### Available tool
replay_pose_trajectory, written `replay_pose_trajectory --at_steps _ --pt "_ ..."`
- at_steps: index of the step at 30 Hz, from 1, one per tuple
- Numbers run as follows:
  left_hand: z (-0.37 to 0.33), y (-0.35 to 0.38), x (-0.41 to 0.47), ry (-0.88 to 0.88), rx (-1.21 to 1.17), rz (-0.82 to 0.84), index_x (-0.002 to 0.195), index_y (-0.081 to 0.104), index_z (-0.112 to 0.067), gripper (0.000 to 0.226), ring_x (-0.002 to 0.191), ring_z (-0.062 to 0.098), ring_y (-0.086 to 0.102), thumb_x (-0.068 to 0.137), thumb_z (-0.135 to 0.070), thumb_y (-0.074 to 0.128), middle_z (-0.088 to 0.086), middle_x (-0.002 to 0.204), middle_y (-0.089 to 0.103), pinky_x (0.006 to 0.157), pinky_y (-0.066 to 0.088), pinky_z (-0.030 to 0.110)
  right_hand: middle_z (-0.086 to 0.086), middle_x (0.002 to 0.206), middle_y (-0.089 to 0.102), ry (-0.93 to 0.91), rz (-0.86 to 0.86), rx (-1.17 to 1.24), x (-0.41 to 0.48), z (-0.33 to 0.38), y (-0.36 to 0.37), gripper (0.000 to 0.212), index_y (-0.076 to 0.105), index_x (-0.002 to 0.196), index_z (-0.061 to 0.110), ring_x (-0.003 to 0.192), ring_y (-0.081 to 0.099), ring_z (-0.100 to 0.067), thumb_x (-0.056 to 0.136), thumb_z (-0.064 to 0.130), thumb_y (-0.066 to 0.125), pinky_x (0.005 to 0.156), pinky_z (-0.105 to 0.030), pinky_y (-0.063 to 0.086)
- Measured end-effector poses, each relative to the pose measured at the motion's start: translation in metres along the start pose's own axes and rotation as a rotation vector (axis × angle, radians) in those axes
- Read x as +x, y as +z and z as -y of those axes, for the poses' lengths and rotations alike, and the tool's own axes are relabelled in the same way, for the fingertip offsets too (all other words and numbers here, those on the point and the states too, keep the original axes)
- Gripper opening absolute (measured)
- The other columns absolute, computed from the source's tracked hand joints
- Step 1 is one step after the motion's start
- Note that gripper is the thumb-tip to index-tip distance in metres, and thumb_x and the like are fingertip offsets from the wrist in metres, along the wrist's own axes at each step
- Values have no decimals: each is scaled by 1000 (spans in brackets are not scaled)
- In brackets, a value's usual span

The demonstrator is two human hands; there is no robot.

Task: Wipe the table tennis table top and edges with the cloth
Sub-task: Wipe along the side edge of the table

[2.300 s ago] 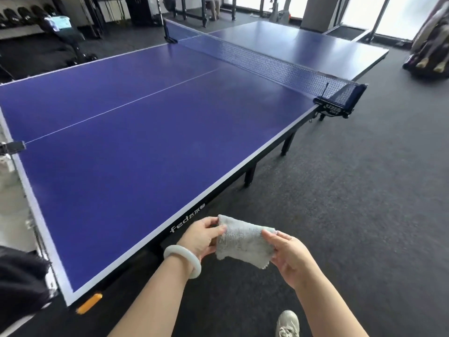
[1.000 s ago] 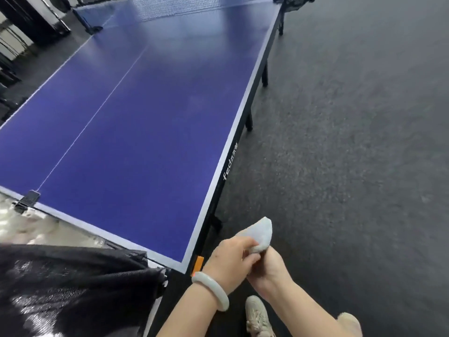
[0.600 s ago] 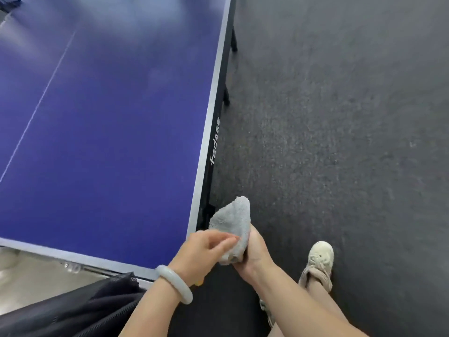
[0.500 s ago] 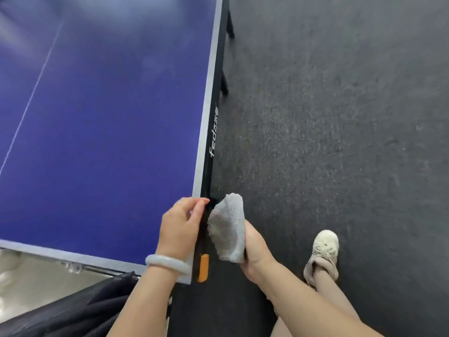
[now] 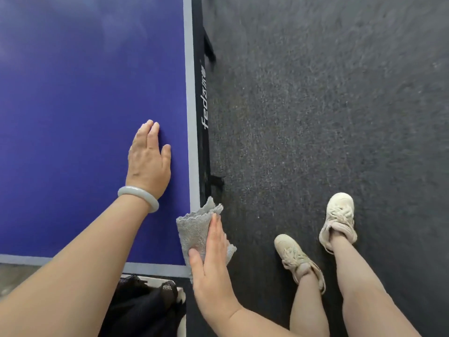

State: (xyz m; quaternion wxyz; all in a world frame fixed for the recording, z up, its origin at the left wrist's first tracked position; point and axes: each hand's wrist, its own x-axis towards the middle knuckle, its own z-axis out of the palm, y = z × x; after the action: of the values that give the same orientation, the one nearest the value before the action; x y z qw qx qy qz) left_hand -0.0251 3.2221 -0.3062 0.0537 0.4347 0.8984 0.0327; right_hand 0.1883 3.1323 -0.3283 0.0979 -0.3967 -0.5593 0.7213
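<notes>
The blue table tennis table [image 5: 73, 93] fills the left of the view, with a grey border line and a black side edge [image 5: 202, 98] bearing white lettering. My left hand [image 5: 149, 161] lies flat on the blue top near the right border, fingers straight, a pale bangle on the wrist. My right hand [image 5: 210, 259] presses a grey cloth [image 5: 194, 232] against the table's side edge at the near right corner, fingers straight along the cloth. The cloth drapes over the corner and hides the edge there.
Dark speckled carpet [image 5: 328, 105] covers the floor right of the table. My two feet in cream shoes [image 5: 337, 215] stand there. A black mesh bag [image 5: 143, 310] sits below the table's near end. A black table leg [image 5: 209, 47] shows under the side edge.
My left hand let go of the cloth and moved onto the table top, lying flat. My right hand carried the cloth to the corner's side edge. The view tilted downward.
</notes>
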Motion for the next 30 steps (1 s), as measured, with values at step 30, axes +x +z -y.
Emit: replay_pose_trajectory --at_steps 30 --pt "14 18 3 84 -82 -88 148 33 -6 58 146 24 23 96 -32 29 9 155 28 119 9 25 -7 166 5 -70 -240 -7 121 58 -14 70 1 157 14 153 6 -19 103 18 45 124 -36 9"
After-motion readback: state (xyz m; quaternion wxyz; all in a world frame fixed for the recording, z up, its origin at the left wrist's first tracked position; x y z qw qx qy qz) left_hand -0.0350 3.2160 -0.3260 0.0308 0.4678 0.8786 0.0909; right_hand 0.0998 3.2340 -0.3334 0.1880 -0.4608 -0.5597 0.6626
